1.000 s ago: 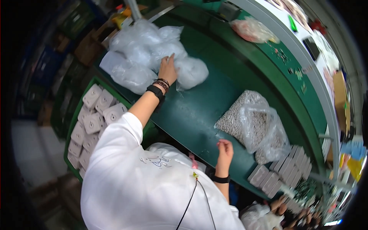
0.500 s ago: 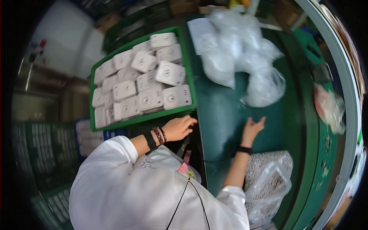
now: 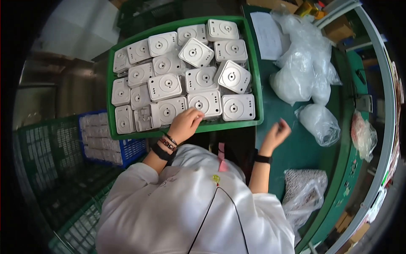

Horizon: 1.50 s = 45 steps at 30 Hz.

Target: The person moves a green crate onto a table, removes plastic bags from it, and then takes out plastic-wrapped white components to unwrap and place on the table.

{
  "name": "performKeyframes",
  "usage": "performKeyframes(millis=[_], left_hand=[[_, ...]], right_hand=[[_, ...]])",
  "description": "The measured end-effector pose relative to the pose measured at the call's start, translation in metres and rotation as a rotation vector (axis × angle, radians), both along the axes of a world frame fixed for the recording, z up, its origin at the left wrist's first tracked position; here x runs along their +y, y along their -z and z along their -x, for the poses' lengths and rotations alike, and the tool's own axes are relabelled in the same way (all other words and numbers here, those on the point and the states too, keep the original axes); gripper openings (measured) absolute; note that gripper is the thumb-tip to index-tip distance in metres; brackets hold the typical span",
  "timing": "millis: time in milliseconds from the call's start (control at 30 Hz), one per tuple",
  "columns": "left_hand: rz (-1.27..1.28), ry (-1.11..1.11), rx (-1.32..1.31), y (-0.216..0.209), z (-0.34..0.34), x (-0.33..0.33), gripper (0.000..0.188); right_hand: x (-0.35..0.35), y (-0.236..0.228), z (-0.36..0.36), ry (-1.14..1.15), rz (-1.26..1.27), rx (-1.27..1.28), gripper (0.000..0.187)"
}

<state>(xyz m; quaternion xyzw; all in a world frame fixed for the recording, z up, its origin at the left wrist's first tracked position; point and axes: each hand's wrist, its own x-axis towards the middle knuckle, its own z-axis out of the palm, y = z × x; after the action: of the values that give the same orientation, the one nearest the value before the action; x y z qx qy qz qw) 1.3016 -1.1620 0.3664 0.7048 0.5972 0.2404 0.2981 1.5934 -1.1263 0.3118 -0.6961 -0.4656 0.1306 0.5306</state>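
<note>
My left hand (image 3: 186, 124) reaches over the near rim of a green crate (image 3: 259, 76) with its fingers bent and slightly apart, holding nothing that I can see. Its fingertips are next to a white square plastic housing (image 3: 210, 104) in the front row; whether they touch cannot be made out. The crate is filled with several such housings, each with a round raised centre and small holes; one (image 3: 146, 117) lies with its inner side up. My right hand (image 3: 275, 136) hovers above the green tabletop (image 3: 277, 163), somewhat blurred, fingers curled but apart, with no object visible in it.
Clear plastic bags with whitish contents (image 3: 304, 63) lie on the table's far part, a smaller bag (image 3: 319, 125) nearer. An open bag of small grey parts (image 3: 305, 186) sits near right. A blue crate (image 3: 127, 156) of white parts stands lower left. A metal frame (image 3: 382, 84) borders the right.
The view has swung left, so the crate appears larger and more central. My left hand has moved from beside the crate's front to over its near rim. My right hand's fingers have curled more.
</note>
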Motion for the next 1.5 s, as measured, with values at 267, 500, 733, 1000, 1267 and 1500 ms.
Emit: performKeyframes(millis=[267,500,733,1000,1267,1500], left_hand=[[-0.086,0.097,-0.126,0.032,-0.006,0.107,0.029],[-0.091,0.233,-0.215,0.03,-0.026,0.182,0.03],[-0.02,0.2,-0.153,0.033,-0.044,0.184,0.027],[-0.043,-0.031,-0.13,0.017,-0.08,0.167,0.028],[-0.318,0.054,-0.231,-0.027,-0.198,0.182,0.087],[-0.411,0.14,0.01,-0.032,-0.268,0.251,0.066]], right_hand=[[0.09,-0.008,0.036,0.039,0.016,-0.518,0.034],[0.042,0.055,-0.083,0.531,0.231,-0.186,0.058],[0.024,0.067,-0.208,0.985,-0.335,1.314,0.061],[0.1,-0.008,-0.261,0.516,-0.384,0.603,0.029],[0.182,-0.047,-0.191,0.33,0.238,-0.232,0.042],[0.141,-0.073,-0.182,0.058,-0.027,-0.475,0.062]])
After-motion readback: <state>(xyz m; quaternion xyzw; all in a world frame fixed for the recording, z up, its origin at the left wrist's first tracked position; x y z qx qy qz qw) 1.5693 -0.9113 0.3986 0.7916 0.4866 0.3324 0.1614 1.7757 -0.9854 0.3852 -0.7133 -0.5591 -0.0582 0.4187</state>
